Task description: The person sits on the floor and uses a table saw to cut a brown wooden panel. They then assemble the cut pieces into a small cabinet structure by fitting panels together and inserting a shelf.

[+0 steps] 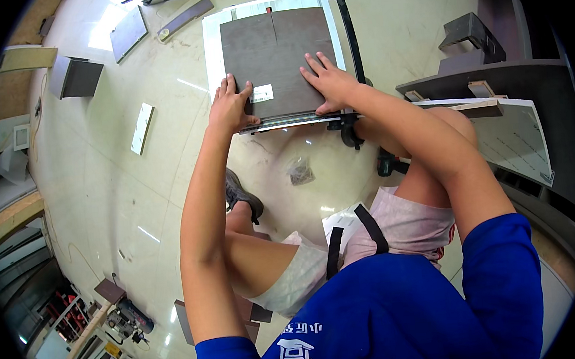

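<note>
The biggest thing is the shiny, pale floor (103, 166). In front of the person is a white table (214, 44), and a big gray board (273, 64) lies flat on it. The right hand (331, 86) is spread on the board's near right part. The left hand (230, 109) touches its near left corner, fingers spread too. The hands are well apart. A small clear bag (300, 170) lies on the floor nearby. A little white sticker (261, 93) is on the board, by the left hand.

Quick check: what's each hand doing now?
Left hand: open, resting on the dark panel's near-left corner.
Right hand: open, fingers spread on it.
</note>
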`<action>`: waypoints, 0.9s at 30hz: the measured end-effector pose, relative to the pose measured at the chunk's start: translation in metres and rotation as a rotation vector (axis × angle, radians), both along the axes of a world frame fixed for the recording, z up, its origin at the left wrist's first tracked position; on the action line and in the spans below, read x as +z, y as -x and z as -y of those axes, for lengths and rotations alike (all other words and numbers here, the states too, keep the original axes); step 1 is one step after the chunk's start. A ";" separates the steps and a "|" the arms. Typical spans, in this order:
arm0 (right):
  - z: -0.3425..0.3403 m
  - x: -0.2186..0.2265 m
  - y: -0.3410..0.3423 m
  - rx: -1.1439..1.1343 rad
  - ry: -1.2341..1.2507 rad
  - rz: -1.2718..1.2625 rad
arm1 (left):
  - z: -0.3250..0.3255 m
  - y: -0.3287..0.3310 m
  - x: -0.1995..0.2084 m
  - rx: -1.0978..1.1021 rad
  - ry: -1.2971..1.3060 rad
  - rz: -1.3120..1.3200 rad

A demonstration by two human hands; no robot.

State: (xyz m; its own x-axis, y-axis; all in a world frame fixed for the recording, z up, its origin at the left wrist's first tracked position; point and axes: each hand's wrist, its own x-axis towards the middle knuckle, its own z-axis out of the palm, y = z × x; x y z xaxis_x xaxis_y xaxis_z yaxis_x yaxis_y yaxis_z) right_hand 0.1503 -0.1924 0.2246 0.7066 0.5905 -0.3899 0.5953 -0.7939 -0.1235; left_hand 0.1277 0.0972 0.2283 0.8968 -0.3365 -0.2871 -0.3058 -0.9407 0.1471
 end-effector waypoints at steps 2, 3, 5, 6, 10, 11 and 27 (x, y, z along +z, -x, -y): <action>0.000 0.002 0.000 -0.006 -0.002 -0.014 | 0.000 0.000 0.000 -0.002 -0.003 -0.001; -0.001 0.002 0.000 -0.008 0.001 -0.017 | 0.000 -0.001 0.000 -0.002 -0.004 0.000; 0.000 0.002 -0.001 -0.007 0.001 -0.011 | 0.000 -0.001 -0.001 -0.003 -0.006 0.002; 0.000 0.000 -0.001 -0.006 -0.001 -0.001 | 0.000 -0.002 -0.001 -0.003 -0.006 0.004; 0.003 -0.002 -0.001 -0.008 -0.037 -0.018 | -0.001 -0.002 -0.005 -0.003 -0.002 0.002; 0.005 0.000 -0.001 -0.003 -0.031 0.006 | 0.000 -0.002 -0.003 0.014 -0.010 -0.021; 0.027 0.005 0.013 -0.362 0.029 -0.028 | -0.001 -0.002 0.000 -0.007 0.015 0.000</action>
State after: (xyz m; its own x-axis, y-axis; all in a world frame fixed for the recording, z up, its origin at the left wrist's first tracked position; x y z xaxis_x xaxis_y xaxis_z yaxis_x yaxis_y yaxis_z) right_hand 0.1372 -0.2195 0.2299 0.8566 0.2926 -0.4250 0.2719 -0.9560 -0.1102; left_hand 0.1301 0.0986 0.2281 0.8946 -0.3466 -0.2819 -0.3122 -0.9363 0.1606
